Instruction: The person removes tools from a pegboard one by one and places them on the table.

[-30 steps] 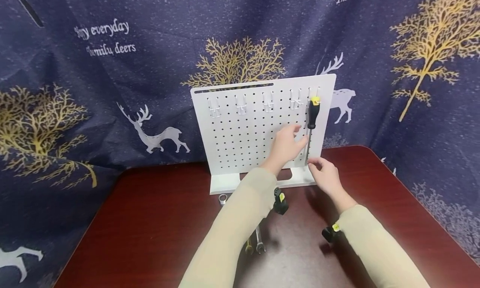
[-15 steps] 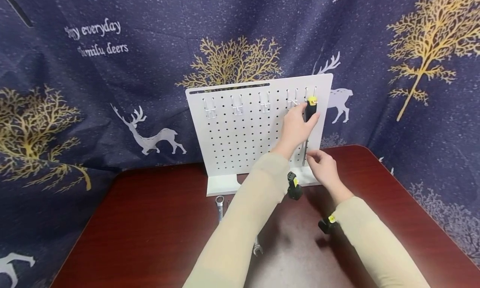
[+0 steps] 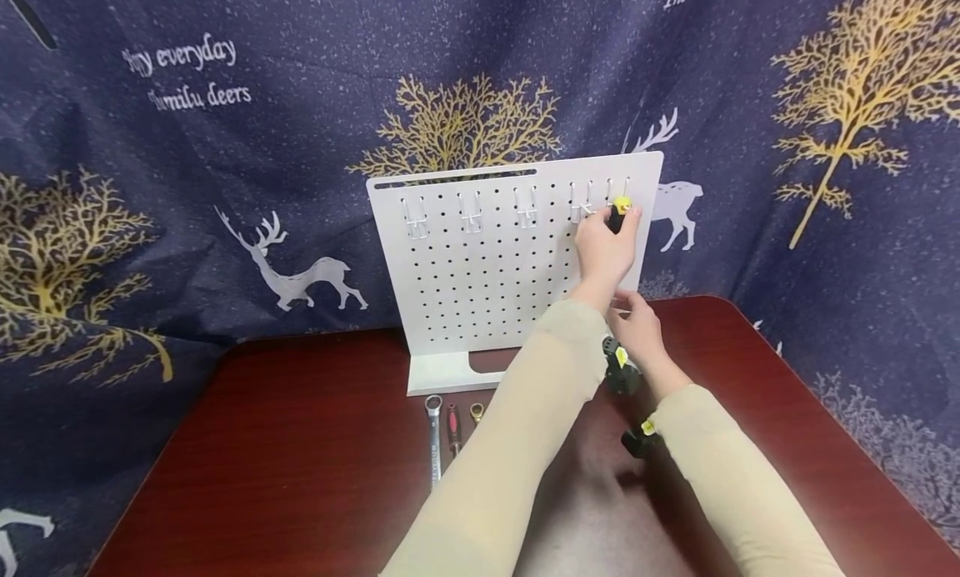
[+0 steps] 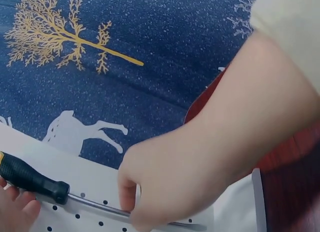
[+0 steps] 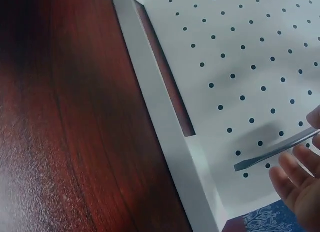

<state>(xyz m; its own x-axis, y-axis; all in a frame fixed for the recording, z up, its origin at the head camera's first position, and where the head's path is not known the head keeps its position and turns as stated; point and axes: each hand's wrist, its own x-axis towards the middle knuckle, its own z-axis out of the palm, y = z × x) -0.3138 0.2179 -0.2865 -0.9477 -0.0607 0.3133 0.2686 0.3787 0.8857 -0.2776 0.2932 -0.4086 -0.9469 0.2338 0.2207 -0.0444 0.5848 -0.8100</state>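
Screwdriver (image 3: 618, 213) hangs against the pegboard (image 3: 495, 277): left hand (image 3: 604, 248) curls its grip round the handle, right hand (image 3: 637, 331) below pinches the shaft.

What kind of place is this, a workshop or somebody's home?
Probably a staged tabletop set-up, not a real workshop: a white pegboard stands on a red-brown table, a deer-print curtain hangs behind, and wrenches lie loose.
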